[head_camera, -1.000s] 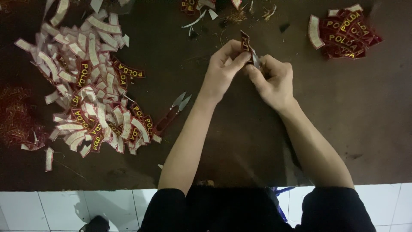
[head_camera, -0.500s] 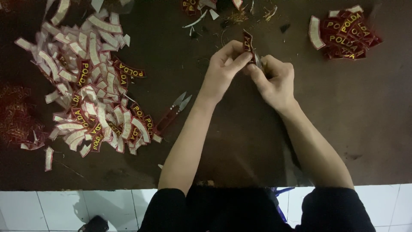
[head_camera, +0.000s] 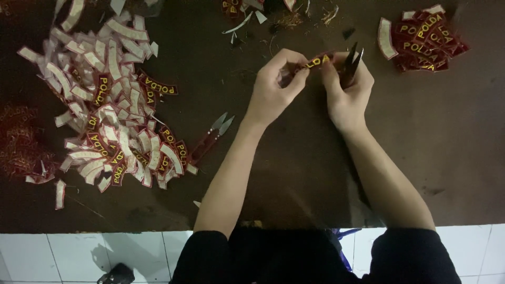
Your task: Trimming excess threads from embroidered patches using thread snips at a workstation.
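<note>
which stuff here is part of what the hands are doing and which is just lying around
In hand:
- left hand and right hand pinching one curved red patch
- dark thread snips in the right hand

Lying about:
- spare snips on the brown table
- big patch heap, far left
- small patch stack, upper right
- thread scraps along the top edge

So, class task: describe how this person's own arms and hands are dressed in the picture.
The left hand and right hand are bare, with no gloves, rings or watch visible. Both forearms are uncovered. Black sleeves end about the elbows, part of a black top.
</note>
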